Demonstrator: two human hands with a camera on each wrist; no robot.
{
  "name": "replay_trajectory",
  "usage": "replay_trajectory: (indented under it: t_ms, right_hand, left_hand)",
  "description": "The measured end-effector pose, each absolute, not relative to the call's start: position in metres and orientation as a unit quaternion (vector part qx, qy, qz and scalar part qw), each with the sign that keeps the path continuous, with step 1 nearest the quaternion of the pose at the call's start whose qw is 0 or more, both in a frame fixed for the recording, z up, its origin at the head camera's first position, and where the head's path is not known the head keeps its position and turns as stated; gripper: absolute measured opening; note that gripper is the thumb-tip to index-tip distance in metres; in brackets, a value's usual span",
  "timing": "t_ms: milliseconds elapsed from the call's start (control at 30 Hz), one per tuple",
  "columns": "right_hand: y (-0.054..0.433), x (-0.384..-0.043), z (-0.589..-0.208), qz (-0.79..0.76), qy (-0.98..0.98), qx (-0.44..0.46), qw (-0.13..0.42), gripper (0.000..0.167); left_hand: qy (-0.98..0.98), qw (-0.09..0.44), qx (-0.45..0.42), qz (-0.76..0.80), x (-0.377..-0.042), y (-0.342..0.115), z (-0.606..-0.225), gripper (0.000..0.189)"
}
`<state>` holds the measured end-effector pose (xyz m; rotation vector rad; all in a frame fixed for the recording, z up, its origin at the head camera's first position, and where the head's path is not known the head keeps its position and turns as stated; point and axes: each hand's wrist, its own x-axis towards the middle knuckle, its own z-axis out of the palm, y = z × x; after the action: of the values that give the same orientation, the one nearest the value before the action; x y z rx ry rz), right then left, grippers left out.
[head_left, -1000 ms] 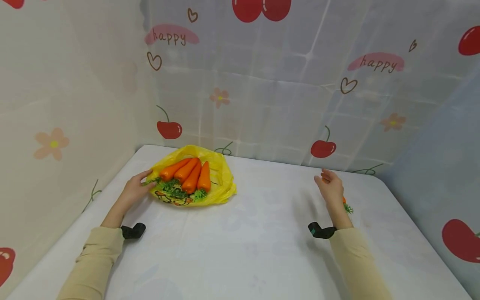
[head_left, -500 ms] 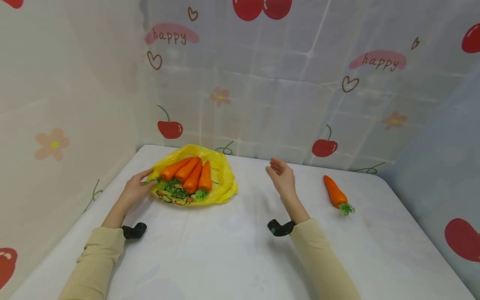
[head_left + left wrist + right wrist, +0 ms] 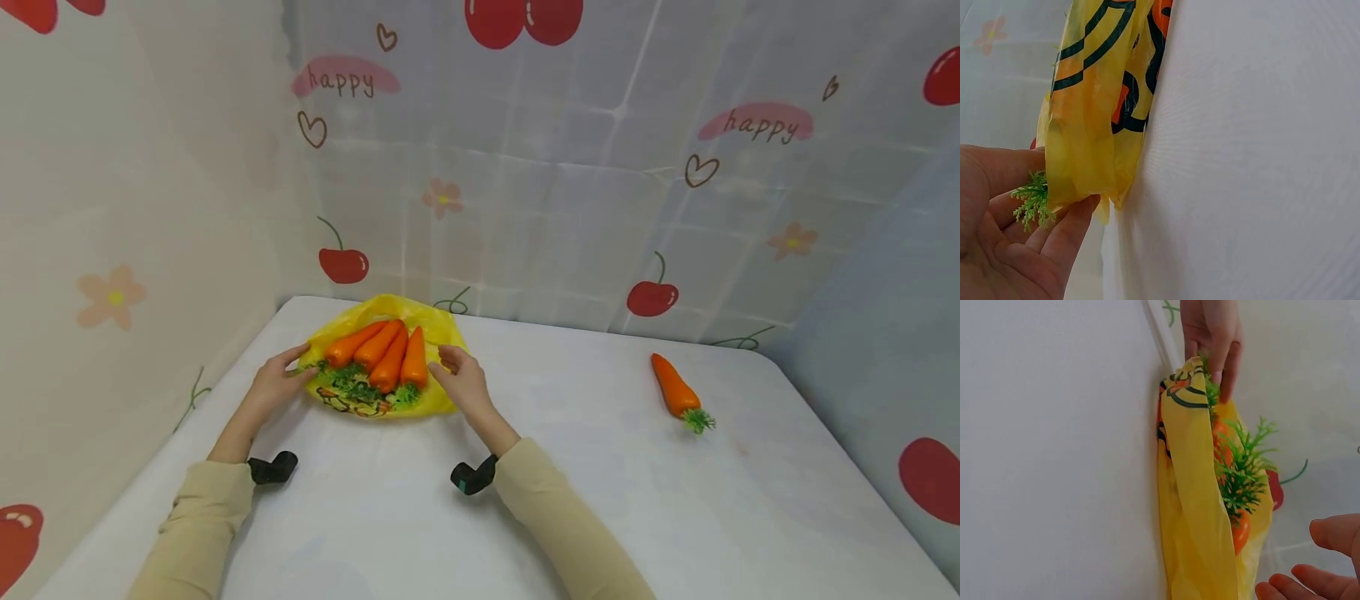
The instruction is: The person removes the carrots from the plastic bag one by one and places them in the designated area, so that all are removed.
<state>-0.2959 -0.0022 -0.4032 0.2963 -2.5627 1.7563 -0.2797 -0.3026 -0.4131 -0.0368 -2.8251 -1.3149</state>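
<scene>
A yellow plastic bag (image 3: 437, 323) lies at the back left of the table, its mouth open toward me. Inside are several orange toy carrots (image 3: 388, 365) with green leafy tops facing me. My left hand (image 3: 272, 390) holds the bag's left rim; in the left wrist view, thumb and fingers (image 3: 1071, 236) pinch the yellow film beside a green leafy tuft (image 3: 1035, 201). At the bag's right side is my right hand (image 3: 467, 387), fingers relaxed and apart, holding nothing. The right wrist view shows its fingers (image 3: 1319, 584) close beside the bag.
A single carrot (image 3: 675, 388) lies on the right part of the white-covered table (image 3: 570, 467). Printed sheets with cherries and flowers hang behind (image 3: 540, 225) and along both sides. A black wrist camera (image 3: 474, 477) sits on each wrist.
My right hand has moved left from beside the lone carrot, across the table, to the bag's right edge. The left hand keeps its hold on the bag's left rim.
</scene>
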Motion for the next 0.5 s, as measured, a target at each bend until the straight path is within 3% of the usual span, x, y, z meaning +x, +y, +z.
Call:
replay_trajectory:
  t_ms: [500]
  right_hand:
    - [-0.035, -0.302, -0.419, 0.534, -0.840, 0.097, -0.010, 0.052]
  left_hand:
    - [-0.905, 0.016, -0.016, -0.424, -0.280, -0.302, -0.415, 0.063]
